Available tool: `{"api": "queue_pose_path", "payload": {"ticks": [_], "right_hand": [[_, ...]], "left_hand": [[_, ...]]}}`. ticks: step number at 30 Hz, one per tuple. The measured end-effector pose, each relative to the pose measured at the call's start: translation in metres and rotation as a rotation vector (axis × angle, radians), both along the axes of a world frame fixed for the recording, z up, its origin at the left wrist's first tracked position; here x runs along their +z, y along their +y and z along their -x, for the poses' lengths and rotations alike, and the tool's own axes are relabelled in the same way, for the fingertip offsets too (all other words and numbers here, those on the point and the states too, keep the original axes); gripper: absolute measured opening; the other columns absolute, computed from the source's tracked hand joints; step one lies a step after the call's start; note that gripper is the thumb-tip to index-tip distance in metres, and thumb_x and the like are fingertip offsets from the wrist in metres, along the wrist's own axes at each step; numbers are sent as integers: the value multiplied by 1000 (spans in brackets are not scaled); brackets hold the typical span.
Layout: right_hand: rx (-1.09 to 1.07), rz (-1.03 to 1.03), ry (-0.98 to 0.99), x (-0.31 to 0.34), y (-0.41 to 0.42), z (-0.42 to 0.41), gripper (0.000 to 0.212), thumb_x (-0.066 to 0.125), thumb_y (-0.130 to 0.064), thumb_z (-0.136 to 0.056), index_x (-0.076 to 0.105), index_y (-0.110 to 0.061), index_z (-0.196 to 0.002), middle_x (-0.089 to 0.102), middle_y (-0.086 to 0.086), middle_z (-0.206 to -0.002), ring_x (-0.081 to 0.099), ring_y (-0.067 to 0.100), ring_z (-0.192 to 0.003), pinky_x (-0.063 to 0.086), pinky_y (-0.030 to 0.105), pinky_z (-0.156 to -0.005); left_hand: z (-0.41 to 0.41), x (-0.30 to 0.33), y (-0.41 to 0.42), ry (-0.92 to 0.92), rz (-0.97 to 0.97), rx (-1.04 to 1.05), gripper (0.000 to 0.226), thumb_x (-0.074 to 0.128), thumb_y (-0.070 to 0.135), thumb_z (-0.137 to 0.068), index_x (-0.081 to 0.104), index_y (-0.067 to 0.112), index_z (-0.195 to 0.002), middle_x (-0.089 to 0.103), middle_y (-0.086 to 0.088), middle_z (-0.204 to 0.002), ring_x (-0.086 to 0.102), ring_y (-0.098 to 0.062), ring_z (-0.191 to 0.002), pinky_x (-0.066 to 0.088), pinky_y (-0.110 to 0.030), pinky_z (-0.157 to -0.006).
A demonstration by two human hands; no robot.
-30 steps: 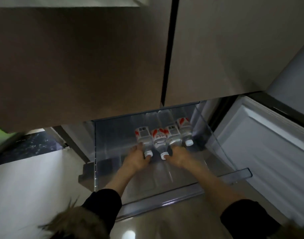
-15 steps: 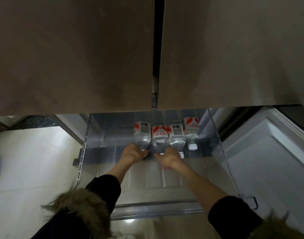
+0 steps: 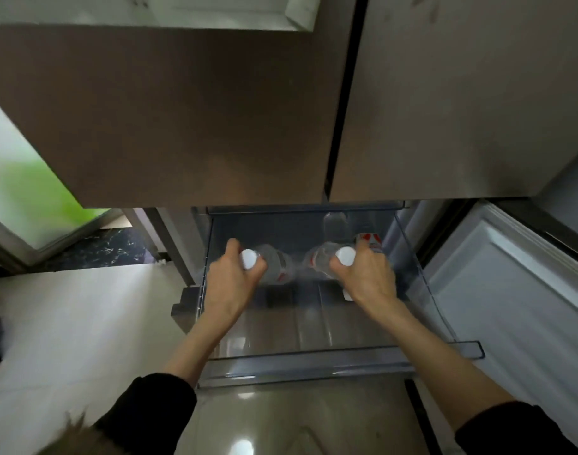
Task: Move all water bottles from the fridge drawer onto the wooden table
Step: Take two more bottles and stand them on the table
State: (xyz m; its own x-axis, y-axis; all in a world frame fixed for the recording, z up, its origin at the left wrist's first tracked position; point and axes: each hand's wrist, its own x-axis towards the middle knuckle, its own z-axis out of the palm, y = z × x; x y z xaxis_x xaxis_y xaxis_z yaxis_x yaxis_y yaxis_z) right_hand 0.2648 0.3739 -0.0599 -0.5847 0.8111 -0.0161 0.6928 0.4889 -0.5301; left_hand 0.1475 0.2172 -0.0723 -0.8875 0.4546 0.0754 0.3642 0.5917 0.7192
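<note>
The clear fridge drawer [image 3: 314,369] is pulled out below the two brown fridge doors. My left hand [image 3: 230,284] is closed around the neck of a clear water bottle [image 3: 276,264] with a white cap and a red-and-white label, lifted above the drawer floor. My right hand [image 3: 368,277] grips a second bottle [image 3: 320,257] the same way. A third bottle [image 3: 369,241] lies in the drawer behind my right hand, and a white cap [image 3: 347,295] of another bottle peeks out under that hand.
The brown fridge doors [image 3: 182,126] hang over the back of the drawer. An open white lower door or panel [image 3: 510,290] stands at the right. Pale floor tiles [image 3: 84,323] lie at the left, with a dark threshold and a glass door beyond.
Both hands have closed on a bottle each and raised them off the row, caps now pointing toward me. The two bottles moved apart, left and right.
</note>
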Motion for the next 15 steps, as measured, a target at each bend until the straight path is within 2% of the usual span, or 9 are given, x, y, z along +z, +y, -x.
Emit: {"api": "queue_pose_path", "payload": {"ticks": [3,6,9,12,15], "right_hand": [[12,-169,20,16,-13,-10,42,55,-43,-85,52,-3,-97,66,19,-94,62,36,-85,37,32,-63],[74,-255,48,31,-30,-21,35,58,-43,-84,50,-9,-88,65,12,-87,52,24,-69,33,29,-61],[141,-254,189,54,-48,-26,29,63,-38,-79,46,-14,-77,62,8,-81,48,20,-67,32,29,-61],[239,-302,338,85,-68,-27,25,65,-34,-76,49,-15,-76,55,1,-75,49,20,-66,33,29,-61],[378,-317,527,114,-91,-24,21,67,-29,-75,54,-13,-79,57,2,-75,52,21,-66,40,31,-59]], "left_hand": [[-7,15,-26,40,-28,-14,26,59,30,-85,46,8,-90,59,-10,-82,55,-21,-68,44,-26,-55],[-17,25,-49,83,-15,-40,26,61,34,-84,50,12,-92,61,-7,-85,58,-18,-71,49,-26,-60],[-26,48,-64,140,-46,-39,28,63,38,-82,50,15,-93,60,-2,-87,60,-19,-76,50,-27,-61],[-38,81,-80,212,-151,16,27,64,36,-81,48,16,-90,55,2,-86,53,-9,-70,39,-15,-56],[-51,118,-105,313,-271,117,23,66,32,-80,52,15,-87,57,2,-80,51,-8,-63,34,-11,-53]]}}
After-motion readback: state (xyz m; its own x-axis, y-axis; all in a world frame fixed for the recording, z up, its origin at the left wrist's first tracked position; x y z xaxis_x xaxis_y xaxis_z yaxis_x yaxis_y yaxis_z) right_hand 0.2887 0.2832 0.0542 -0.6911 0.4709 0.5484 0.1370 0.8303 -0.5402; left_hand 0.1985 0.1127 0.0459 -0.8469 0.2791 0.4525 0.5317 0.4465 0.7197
